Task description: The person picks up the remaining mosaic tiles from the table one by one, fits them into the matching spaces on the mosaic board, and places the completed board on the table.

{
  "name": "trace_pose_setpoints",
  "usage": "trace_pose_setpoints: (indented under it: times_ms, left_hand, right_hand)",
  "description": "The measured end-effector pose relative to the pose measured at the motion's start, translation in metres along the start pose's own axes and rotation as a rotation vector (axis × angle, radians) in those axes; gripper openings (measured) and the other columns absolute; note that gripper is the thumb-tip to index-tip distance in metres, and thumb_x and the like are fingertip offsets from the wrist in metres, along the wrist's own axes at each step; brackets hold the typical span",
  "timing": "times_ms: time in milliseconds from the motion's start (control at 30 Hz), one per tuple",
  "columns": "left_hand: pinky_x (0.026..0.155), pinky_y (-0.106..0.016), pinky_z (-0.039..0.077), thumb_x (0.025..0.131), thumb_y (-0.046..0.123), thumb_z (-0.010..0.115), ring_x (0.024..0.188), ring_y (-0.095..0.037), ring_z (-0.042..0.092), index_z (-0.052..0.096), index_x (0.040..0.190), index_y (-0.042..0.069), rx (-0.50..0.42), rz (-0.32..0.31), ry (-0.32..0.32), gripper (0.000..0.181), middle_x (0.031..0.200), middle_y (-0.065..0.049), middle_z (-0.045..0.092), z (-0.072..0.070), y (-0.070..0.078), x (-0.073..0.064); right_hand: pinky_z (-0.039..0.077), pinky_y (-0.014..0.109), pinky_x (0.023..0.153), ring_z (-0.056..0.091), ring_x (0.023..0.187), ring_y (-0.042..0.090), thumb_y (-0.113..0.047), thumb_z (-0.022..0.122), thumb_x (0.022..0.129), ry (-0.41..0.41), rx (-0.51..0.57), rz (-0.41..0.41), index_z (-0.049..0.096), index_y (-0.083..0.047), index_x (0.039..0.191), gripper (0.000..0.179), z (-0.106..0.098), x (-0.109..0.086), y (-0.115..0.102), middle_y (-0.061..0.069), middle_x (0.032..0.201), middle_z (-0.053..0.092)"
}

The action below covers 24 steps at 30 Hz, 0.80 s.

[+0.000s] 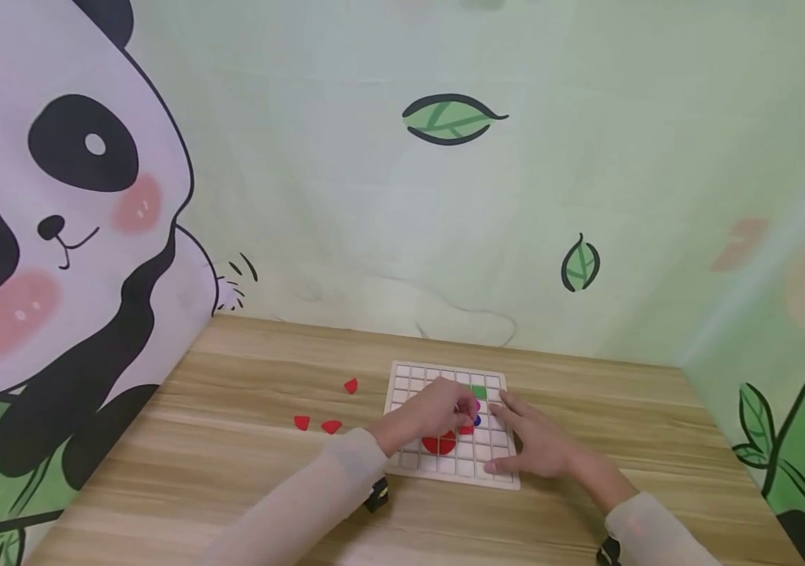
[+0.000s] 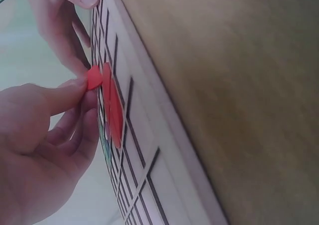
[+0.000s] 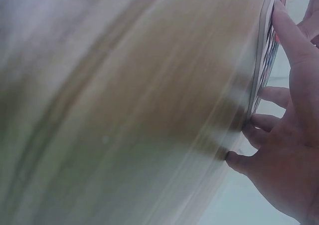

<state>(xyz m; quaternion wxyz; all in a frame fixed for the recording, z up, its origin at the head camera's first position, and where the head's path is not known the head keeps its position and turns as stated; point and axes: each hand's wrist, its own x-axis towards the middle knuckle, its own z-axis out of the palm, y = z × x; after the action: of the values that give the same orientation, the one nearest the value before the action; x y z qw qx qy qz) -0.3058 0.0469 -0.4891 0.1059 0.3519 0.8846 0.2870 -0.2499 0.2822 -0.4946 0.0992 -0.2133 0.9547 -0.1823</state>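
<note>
My left hand [image 1: 427, 413] reaches over a white gridded board [image 1: 445, 476]. Between its thumb and fingertips it pinches a small red piece [image 2: 93, 79], close over the grid in the left wrist view. Red curved pieces [image 1: 439, 446] lie in neighbouring cells, beneath and beside that hand. A green square [image 1: 479, 391] and a blue piece [image 1: 476, 421] show on the board just past the fingertips. At the right edge of the board rests my right hand [image 1: 547, 444], fingers spread, with its thumb [image 3: 286, 28] on the near part of the frame.
Loose on the wooden table [image 1: 233, 472], left of the board, lie three red wedge-shaped pieces: one farther back [image 1: 351, 386], one at the left [image 1: 301, 423] and one nearer the board [image 1: 332, 427]. A printed fabric wall [image 1: 339, 196] stands behind the table.
</note>
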Motion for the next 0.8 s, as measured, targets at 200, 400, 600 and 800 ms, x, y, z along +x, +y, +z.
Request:
trace_pose_setpoints:
  times_ms: [200,400,600,800]
  left_hand:
    - [0.080,-0.019,0.052,0.100,0.010,0.074,0.082,-0.004,0.060,0.075,0.096,0.017,0.072,0.039,-0.030,0.009,0.088,0.011,0.066,0.0007,0.0012,-0.0011]
    - [0.080,-0.019,0.052,0.099,0.011,0.075,0.081,-0.003,0.059,0.077,0.097,0.018,0.087,0.011,-0.015,0.007,0.089,0.011,0.067,0.0022,0.0021,-0.0010]
    - [0.080,-0.019,0.053,0.099,0.009,0.076,0.081,-0.003,0.060,0.078,0.099,0.017,0.109,-0.019,-0.019,0.008,0.094,0.008,0.071,0.0055,0.0044,-0.0003]
    - [0.080,-0.020,0.053,0.099,0.016,0.077,0.085,-0.005,0.060,0.076,0.107,0.015,0.082,-0.017,0.023,0.008,0.094,0.008,0.067,0.0001,0.0013,-0.0061]
  right_hand:
    - [0.028,0.065,0.121,0.024,0.155,0.050,-0.069,0.078,0.085,0.001,-0.005,-0.004,0.038,-0.006,0.163,0.107,0.0023,0.0002,0.0011,0.023,0.174,0.017]
    - [0.026,0.065,0.121,0.023,0.156,0.049,-0.068,0.078,0.085,0.001,0.000,0.008,0.038,-0.008,0.164,0.107,0.0007,0.0006,0.0006,0.021,0.174,0.016]
    - [0.026,0.065,0.121,0.022,0.156,0.049,-0.070,0.077,0.086,-0.002,0.001,0.003,0.037,-0.008,0.164,0.107,0.0010,-0.0008,0.0005,0.021,0.174,0.015]
    - [0.026,0.067,0.120,0.024,0.155,0.051,-0.070,0.077,0.085,0.014,-0.001,-0.007,0.038,-0.007,0.163,0.108,0.0050,-0.0005,0.0029,0.021,0.174,0.015]
